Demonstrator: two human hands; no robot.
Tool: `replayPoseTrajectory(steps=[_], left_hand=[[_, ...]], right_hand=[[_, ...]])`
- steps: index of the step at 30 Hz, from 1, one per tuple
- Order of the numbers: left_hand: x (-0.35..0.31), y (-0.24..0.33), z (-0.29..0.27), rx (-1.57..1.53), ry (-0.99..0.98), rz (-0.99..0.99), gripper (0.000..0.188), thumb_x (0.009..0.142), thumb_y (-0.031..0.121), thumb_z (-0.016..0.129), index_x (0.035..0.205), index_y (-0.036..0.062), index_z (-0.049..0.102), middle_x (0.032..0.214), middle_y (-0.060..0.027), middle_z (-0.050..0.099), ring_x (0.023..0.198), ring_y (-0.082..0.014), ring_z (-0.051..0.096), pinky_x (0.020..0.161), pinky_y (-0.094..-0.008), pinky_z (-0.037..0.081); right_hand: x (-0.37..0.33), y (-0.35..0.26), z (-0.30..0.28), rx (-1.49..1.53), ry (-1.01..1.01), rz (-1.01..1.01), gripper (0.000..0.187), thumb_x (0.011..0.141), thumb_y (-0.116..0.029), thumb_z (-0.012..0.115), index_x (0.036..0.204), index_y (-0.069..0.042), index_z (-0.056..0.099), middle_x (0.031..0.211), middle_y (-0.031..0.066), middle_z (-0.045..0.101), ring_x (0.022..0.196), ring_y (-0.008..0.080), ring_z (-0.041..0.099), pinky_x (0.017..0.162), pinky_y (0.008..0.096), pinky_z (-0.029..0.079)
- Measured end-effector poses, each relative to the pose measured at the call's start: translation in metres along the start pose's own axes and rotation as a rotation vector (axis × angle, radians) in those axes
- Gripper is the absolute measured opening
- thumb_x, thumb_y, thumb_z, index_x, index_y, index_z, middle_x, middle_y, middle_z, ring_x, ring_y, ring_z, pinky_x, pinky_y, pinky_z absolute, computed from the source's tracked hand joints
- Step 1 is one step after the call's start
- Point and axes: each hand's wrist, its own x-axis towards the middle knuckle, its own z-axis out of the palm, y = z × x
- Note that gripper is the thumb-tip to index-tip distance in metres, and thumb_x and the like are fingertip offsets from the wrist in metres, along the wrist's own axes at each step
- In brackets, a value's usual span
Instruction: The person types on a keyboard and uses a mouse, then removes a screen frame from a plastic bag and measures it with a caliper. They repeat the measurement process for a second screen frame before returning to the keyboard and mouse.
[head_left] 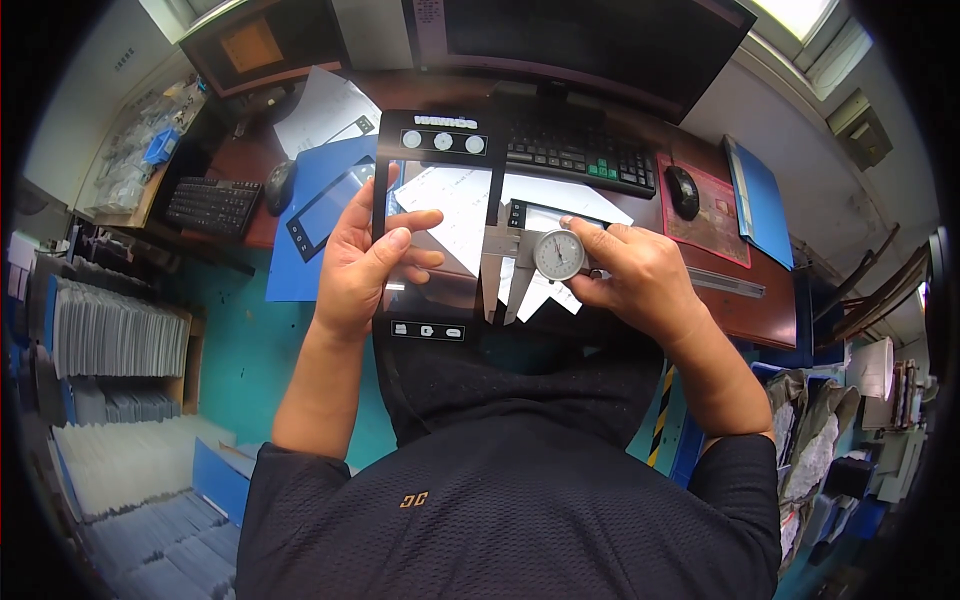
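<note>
My left hand (362, 272) grips the left edge of a flat panel (440, 292) with a black border and a see-through window, its fingers crossing the window. Three round marks sit in the panel's top border and small white symbols in its bottom border. In my right hand (645, 275) is a dial caliper (558, 256), held around the dial, its long jaws pointing down. The jaws are spread slightly at the panel's right edge; whether they touch it I cannot tell. Behind the caliper lies another black-bordered panel (535, 212) on white papers.
A similar panel (300, 236) lies on a blue folder (290, 282) at the left. Keyboards (213, 207), mice (682, 192) and monitors (590, 45) stand on the dark red desk (765, 312). Stacked sheets (118, 335) fill racks at left. A steel ruler (727, 283) lies at right.
</note>
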Motion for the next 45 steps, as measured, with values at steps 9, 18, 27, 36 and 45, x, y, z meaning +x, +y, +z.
replayPoseTrajectory(steps=[9,18,27,36,45], left_hand=[[-0.001,-0.002,0.001,-0.012,0.011,-0.008,0.065,0.1,0.005,0.059,0.158,0.0076,0.032,0.124,-0.0245,0.069,0.09,-0.0257,0.077,0.072,-0.0279,0.062],[0.002,-0.019,0.003,-0.075,0.097,-0.057,0.056,0.101,0.005,0.057,0.154,0.0048,0.039,0.123,-0.0241,0.069,0.089,-0.0262,0.077,0.069,-0.0291,0.064],[-0.033,-0.087,0.026,-0.706,-0.01,-0.182,0.068,0.088,-0.007,0.054,0.151,0.0141,0.037,0.16,-0.0212,0.038,0.144,-0.0439,0.043,0.117,-0.0541,0.042],[-0.061,-0.128,0.028,-1.132,-0.654,-0.413,0.073,0.104,0.012,0.049,0.166,0.0229,0.012,0.174,-0.0062,0.01,0.154,-0.0486,0.021,0.119,-0.0629,0.034],[-0.039,-0.138,0.063,-1.024,-0.721,-0.773,0.057,0.11,0.036,0.047,0.149,-0.0023,0.03,0.15,-0.0402,0.04,0.129,-0.0612,0.051,0.095,-0.0653,0.055]], right_hand=[[-0.002,0.001,0.004,0.003,0.0,0.008,0.057,0.072,-0.023,0.083,0.127,-0.011,0.069,0.073,0.0068,0.06,0.065,0.0244,0.065,0.061,0.0379,0.054],[-0.01,0.005,0.006,0.145,0.002,0.133,0.053,0.074,-0.023,0.083,0.124,-0.011,0.07,0.081,0.0091,0.069,0.073,0.0279,0.069,0.067,0.0397,0.056],[-0.05,0.003,0.031,1.192,-0.22,0.768,0.049,0.085,-0.02,0.084,0.126,-0.004,0.063,0.096,0.0017,0.065,0.079,0.0109,0.06,0.069,0.0272,0.05],[-0.069,0.03,0.007,1.442,0.005,0.912,0.044,0.081,-0.007,0.08,0.121,-0.003,0.062,0.084,0.0012,0.064,0.081,0.0099,0.06,0.077,0.0284,0.047],[-0.077,0.033,-0.003,1.325,-0.149,0.855,0.046,0.08,-0.014,0.082,0.118,0.002,0.063,0.092,0.0104,0.07,0.087,0.0173,0.067,0.084,0.03,0.052]])
